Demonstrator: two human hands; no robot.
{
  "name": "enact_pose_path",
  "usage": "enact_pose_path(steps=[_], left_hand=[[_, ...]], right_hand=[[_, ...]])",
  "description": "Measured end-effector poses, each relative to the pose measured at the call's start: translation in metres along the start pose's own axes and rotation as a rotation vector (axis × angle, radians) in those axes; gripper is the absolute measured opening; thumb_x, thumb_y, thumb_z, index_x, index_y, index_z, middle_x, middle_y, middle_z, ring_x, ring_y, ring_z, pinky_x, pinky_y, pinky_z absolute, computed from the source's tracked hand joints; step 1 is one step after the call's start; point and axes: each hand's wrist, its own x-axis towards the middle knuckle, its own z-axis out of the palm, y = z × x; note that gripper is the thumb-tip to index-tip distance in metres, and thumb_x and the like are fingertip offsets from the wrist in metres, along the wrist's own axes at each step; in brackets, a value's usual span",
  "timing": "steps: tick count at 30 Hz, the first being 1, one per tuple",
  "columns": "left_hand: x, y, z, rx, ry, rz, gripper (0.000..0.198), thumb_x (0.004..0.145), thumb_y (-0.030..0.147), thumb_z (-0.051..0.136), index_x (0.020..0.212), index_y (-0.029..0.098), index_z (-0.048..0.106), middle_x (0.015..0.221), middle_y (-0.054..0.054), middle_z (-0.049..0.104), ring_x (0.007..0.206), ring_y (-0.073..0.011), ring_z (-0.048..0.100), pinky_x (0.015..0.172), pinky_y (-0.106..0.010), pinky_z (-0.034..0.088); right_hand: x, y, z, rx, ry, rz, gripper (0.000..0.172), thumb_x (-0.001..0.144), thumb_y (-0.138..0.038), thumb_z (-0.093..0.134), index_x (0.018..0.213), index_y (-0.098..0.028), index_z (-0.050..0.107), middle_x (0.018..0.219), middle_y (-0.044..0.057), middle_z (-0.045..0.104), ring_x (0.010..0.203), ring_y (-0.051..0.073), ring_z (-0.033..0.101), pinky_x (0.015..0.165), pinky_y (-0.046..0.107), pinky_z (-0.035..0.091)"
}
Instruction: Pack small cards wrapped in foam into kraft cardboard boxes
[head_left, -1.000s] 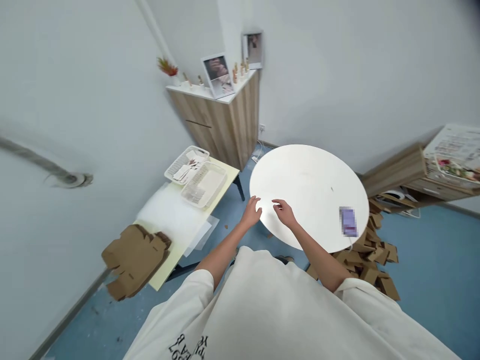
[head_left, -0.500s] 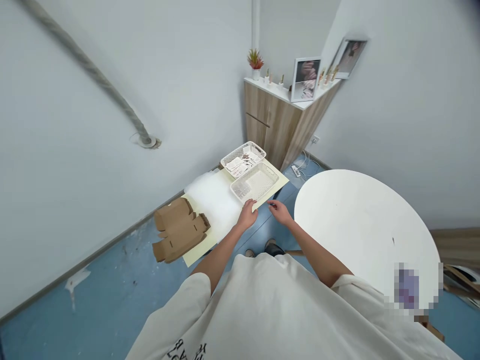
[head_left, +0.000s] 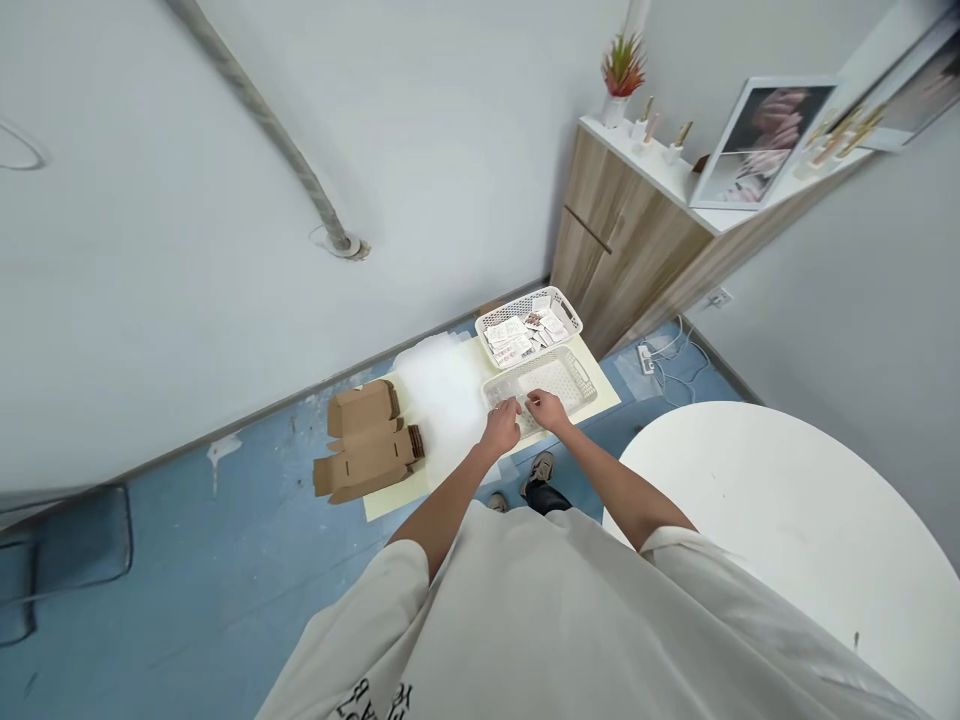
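Note:
My left hand (head_left: 501, 427) is over the near edge of the front white basket (head_left: 574, 375), its fingers bent together; what they hold, if anything, is too small to name. Close beside it on the right, my right hand (head_left: 546, 410) has its fingers pinched above the same basket. Behind stands a second white basket (head_left: 489, 322) with white packets and cards (head_left: 510, 338) in it. To the left of the baskets lies a pile of white sheets (head_left: 448, 400). Flattened brown cardboard boxes (head_left: 367, 447) are stacked at the left end of the pale yellow board (head_left: 394, 497).
A round white table (head_left: 765, 500) stands at the right. Behind the baskets is a wooden cabinet (head_left: 630, 230) with a potted plant (head_left: 622, 70) and a picture frame (head_left: 765, 145). A power strip (head_left: 646, 360) with cables lies on the blue floor.
The view has turned and shifted, so the cabinet appears nearer. My hands have come closer together and now reach over the front basket, with the right fingers more closed.

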Motion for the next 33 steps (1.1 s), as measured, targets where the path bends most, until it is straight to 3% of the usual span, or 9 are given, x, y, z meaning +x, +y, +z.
enact_pose_path(steps=[6,12,17,24,28,33], left_hand=[[0.032,0.009,0.005,0.000,0.005,-0.096,0.073,0.074,-0.001,0.047,0.144,0.020,0.041,0.136,-0.015,0.057,0.143,-0.0334,0.035,0.114,-0.054,0.026],[0.035,0.018,-0.001,0.144,-0.099,-0.156,0.077,0.079,0.003,0.046,0.152,0.019,0.030,0.145,-0.014,0.052,0.146,-0.0294,0.031,0.115,-0.049,0.023],[0.034,0.021,-0.007,0.213,-0.126,-0.164,0.072,0.081,0.006,0.044,0.151,0.018,0.031,0.150,-0.013,0.048,0.146,-0.0265,0.031,0.113,-0.045,0.026],[0.031,0.006,-0.004,0.176,-0.070,-0.078,0.061,0.080,0.004,0.044,0.140,0.018,0.044,0.151,-0.014,0.046,0.141,-0.0270,0.038,0.111,-0.047,0.030],[0.025,-0.002,-0.001,0.180,-0.053,0.011,0.048,0.082,0.005,0.046,0.126,0.020,0.055,0.150,-0.011,0.047,0.141,-0.0272,0.039,0.113,-0.047,0.030],[0.015,-0.007,-0.004,0.149,-0.022,0.144,0.046,0.084,0.005,0.046,0.126,0.021,0.057,0.147,-0.011,0.050,0.139,-0.0283,0.041,0.114,-0.050,0.031]], right_hand=[[0.033,0.011,0.006,-0.041,-0.122,0.024,0.023,0.088,-0.035,0.065,0.106,-0.023,0.070,0.109,0.009,0.072,0.100,0.025,0.066,0.083,0.032,0.049],[0.042,0.016,-0.001,-0.065,-0.190,0.006,0.028,0.090,-0.035,0.061,0.114,-0.023,0.069,0.113,0.007,0.072,0.102,0.022,0.066,0.082,0.028,0.048],[0.045,0.015,-0.003,-0.098,-0.213,-0.005,0.030,0.091,-0.037,0.060,0.115,-0.022,0.069,0.113,0.006,0.072,0.102,0.021,0.066,0.081,0.026,0.047],[0.044,0.007,-0.003,-0.155,-0.154,0.002,0.030,0.091,-0.040,0.059,0.112,-0.021,0.070,0.110,0.007,0.073,0.099,0.021,0.066,0.077,0.025,0.044],[0.038,-0.004,-0.010,-0.305,-0.071,0.019,0.024,0.092,-0.030,0.051,0.091,-0.018,0.072,0.092,0.009,0.073,0.086,0.021,0.064,0.069,0.025,0.038],[0.021,-0.015,-0.021,-0.311,0.088,0.146,0.026,0.089,-0.025,0.047,0.074,-0.018,0.067,0.076,0.009,0.069,0.073,0.019,0.060,0.061,0.025,0.031]])
